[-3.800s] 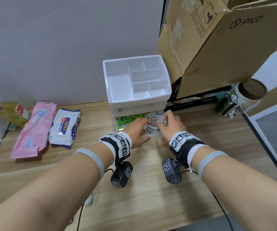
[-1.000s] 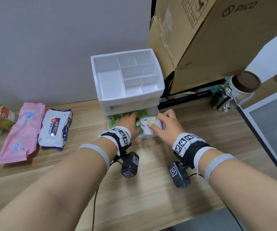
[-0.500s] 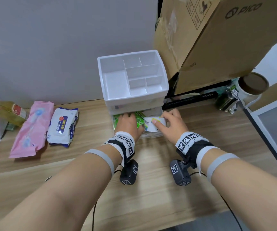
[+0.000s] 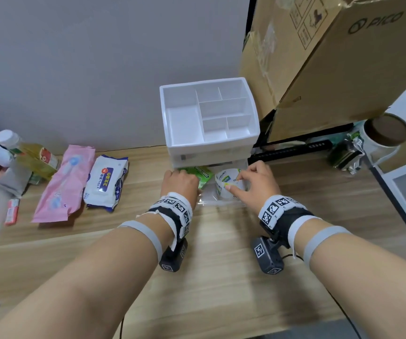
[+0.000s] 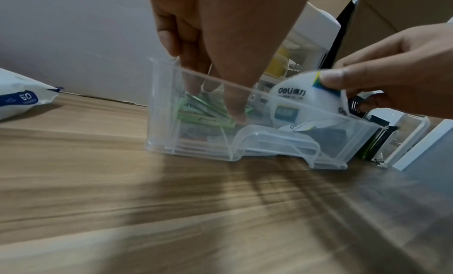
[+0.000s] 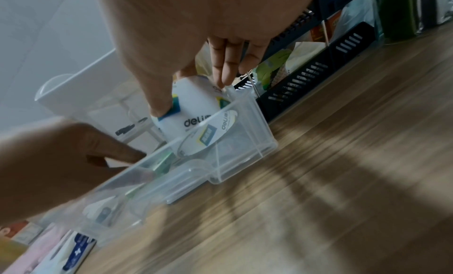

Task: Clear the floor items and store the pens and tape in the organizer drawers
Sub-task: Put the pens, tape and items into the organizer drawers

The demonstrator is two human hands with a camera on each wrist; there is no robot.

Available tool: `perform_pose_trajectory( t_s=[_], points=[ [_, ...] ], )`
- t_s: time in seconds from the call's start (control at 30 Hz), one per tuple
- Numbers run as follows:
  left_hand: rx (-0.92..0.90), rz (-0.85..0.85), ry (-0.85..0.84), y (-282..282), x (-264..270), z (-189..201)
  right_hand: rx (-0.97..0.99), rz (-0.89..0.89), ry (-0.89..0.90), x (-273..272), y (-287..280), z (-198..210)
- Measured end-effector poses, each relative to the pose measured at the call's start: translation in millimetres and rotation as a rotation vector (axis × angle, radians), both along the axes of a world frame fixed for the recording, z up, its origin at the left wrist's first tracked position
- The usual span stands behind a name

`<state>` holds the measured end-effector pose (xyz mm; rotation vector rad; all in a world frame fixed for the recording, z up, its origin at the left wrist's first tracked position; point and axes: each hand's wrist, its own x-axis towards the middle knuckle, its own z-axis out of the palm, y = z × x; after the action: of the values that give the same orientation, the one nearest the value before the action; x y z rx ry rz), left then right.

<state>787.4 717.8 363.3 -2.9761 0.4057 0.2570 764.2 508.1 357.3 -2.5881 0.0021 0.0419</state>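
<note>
Nearest, the right hand (image 4: 255, 189) pinches one roll of tape (image 4: 229, 183) between thumb and curled fingers, holding it on edge half inside the clear drawer (image 5: 245, 142), which is pulled out of the white organizer (image 4: 209, 118) onto the wooden surface (image 4: 209, 277). Beside it, the left hand (image 4: 180, 182) reaches into the same drawer with fingers pointing down, their tips pressing on the green packets (image 5: 206, 113) that lie on the drawer's bottom; it seems to hold them aside, not grip them. To do this step well, I judge the roll should be tipped flat or nudged toward the right-hand end, so nothing stands above the drawer's rim, which looks likely to catch the organizer's frame when the drawer goes in; the left fingers should keep the packets low and then clear out before the push. Counted: one tape roll, one drawer open, at least two green packets though the exact number cannot be told, and no pens clearly visible. Further left of the left hand lie one pink pack (image 4: 62, 184) and one white wipes pack (image 4: 106, 182) on the surface, with one bottle (image 4: 23, 152) beyond them. Beyond both hands the organizer's top tray shows five compartments.
</note>
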Motion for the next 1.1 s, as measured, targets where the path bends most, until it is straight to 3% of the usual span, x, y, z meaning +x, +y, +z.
perform_pose_trajectory(
  t_s=[0.17,0.3,0.47,0.57,0.63,0.7,0.8,0.93,1.1],
  points=[
    [-0.039,-0.202,0.110,2.5,3.0,-4.5,0.019,0.005,-0.002,3.1,9.4,1.5],
    [0.008,-0.219,0.084,5.0,5.8,-0.1,-0.126,0.009,0.028,4.3,13.7,5.0],
    [0.034,-0.174,0.097,-4.8,3.6,1.3,-0.132,-0.099,-0.003,-4.0,10.4,5.8],
    [0.131,-0.153,0.128,-7.2,5.5,1.5,-0.128,-0.256,0.261,-6.4,8.4,8.3],
    [0.191,-0.190,0.137,-7.9,9.0,1.8,-0.043,-0.288,0.438,-7.4,7.5,9.9],
    [0.195,-0.230,0.164,-8.7,11.9,3.5,0.109,-0.292,0.492,-8.2,8.1,9.3],
    [0.126,-0.291,0.180,-7.4,13.5,3.5,0.297,-0.370,0.433,-8.0,10.2,5.3],
    [-0.007,-0.346,0.147,-4.5,15.6,0.1,0.326,-0.424,0.383,-0.6,6.8,2.4],
    [-0.145,-0.277,0.060,-8.6,9.6,3.6,0.460,-0.524,0.349,4.7,5.5,4.7]
  ],
)
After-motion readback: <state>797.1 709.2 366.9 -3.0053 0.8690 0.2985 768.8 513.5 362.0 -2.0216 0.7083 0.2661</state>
